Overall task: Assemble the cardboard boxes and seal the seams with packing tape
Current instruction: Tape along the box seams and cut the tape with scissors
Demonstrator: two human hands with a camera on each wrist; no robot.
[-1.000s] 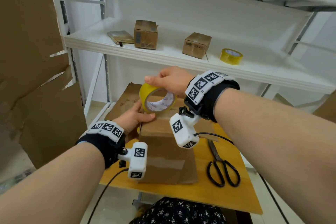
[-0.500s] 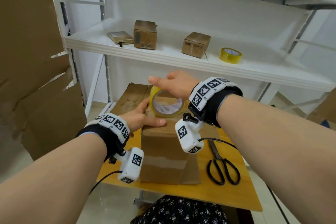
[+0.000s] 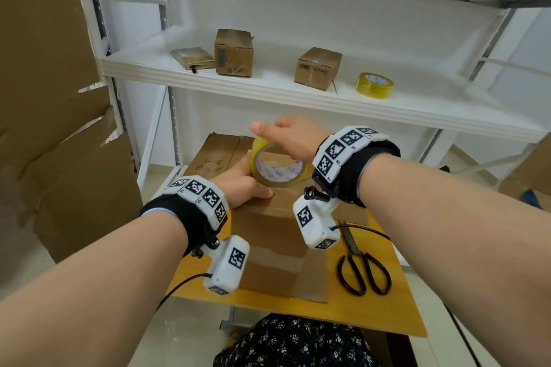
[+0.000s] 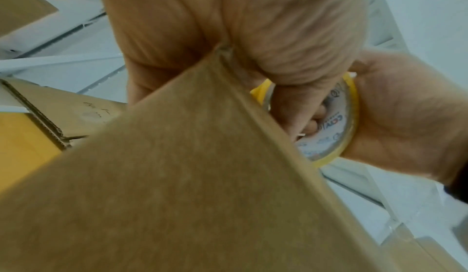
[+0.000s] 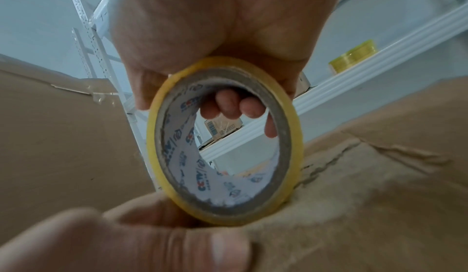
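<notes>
Your right hand [image 3: 293,140] grips tape roll [image 3: 277,171], fingers through its core | your left hand [image 3: 241,185] presses flat on box [image 3: 268,244] top | scissors [image 3: 362,267] on surface [image 3: 384,313]

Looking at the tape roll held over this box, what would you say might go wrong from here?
The box stands tall on the wooden table, steadied only by the left hand at its top edge, so a hard pull might tip it. The right hand holds the tape roll close against the left thumb, which might get stuck under tape. The scissors lie beside the box and might be knocked.
</notes>
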